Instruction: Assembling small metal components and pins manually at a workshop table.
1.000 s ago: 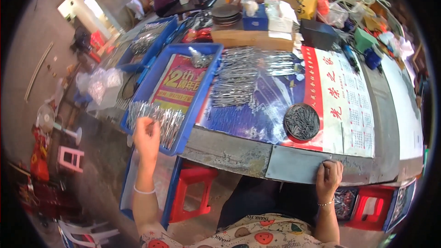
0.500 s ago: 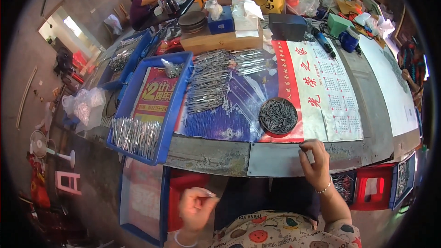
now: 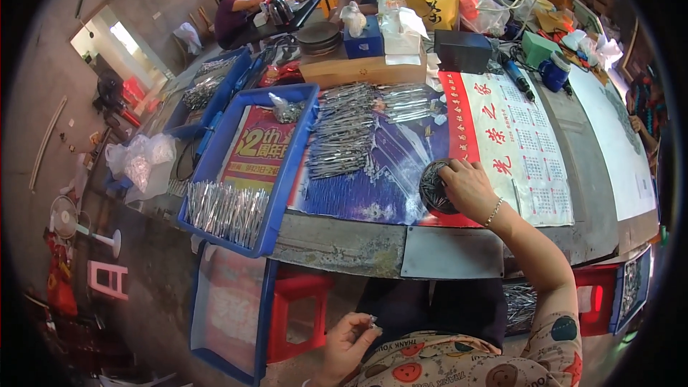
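Note:
My right hand [image 3: 469,190] reaches over the table into a round dish [image 3: 430,209] of small dark slender pieces. Its fingers are bent down together among the pieces, and whatever lies at their tips is hidden. Low in front of my body, below the table edge, my left hand [image 3: 348,344] is closed in a pinch. A small silvery piece [image 3: 373,322] shows at its fingertips. A thick bundle of thin metal rods [image 3: 342,132] lies left of the dish, and a smaller group of rods [image 3: 405,102] is behind it.
A blue tray [image 3: 266,236] with upright metal rods stands at the left. A grey plate [image 3: 451,252] lies at the front edge. Behind are a wooden box [image 3: 358,72], a blue power tool [image 3: 517,77] and a blue jar [image 3: 554,72]. People sit farther back. A red stool [image 3: 294,315] stands below.
My right hand has gone from the table's front edge forward and left into the dish. My left hand has moved right and down, still pinched. The view has shifted slightly.

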### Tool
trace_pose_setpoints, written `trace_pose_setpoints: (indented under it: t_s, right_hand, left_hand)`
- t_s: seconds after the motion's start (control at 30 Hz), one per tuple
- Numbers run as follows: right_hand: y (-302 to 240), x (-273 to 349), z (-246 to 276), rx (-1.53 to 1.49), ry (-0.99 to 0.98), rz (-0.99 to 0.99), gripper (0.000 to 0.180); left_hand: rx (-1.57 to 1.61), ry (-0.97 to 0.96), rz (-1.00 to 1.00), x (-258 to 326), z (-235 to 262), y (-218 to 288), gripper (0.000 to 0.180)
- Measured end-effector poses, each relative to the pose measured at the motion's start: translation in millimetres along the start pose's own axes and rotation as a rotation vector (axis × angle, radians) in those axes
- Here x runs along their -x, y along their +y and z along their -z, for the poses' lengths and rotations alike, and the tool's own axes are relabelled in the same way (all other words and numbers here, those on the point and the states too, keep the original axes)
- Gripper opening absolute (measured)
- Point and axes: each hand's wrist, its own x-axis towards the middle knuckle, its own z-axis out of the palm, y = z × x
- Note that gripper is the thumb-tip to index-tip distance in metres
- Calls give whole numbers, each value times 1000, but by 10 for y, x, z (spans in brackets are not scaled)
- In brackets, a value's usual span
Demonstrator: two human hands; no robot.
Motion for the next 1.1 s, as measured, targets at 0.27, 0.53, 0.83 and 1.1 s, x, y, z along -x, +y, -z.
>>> trace_pose_setpoints:
  t_s: [0.27, 0.53, 0.83, 1.1]
  right_hand:
    - [-18, -115, -34, 62, -16, -33, 7]
    - [111, -86, -50, -54, 24, -29, 8]
    - [117, -49, 122, -381, 153, -93, 19]
    - [-171, 428, 528, -1295, 60, -377, 17]
  left_hand:
    - [125, -91, 105, -57, -49, -15, 22]
    - [-40, -200, 10, -241, -181, 41, 21]
    - [-165, -274, -65, -324, -390, 77, 22]
    - [-167, -302, -32, -330, -491, 61, 21]
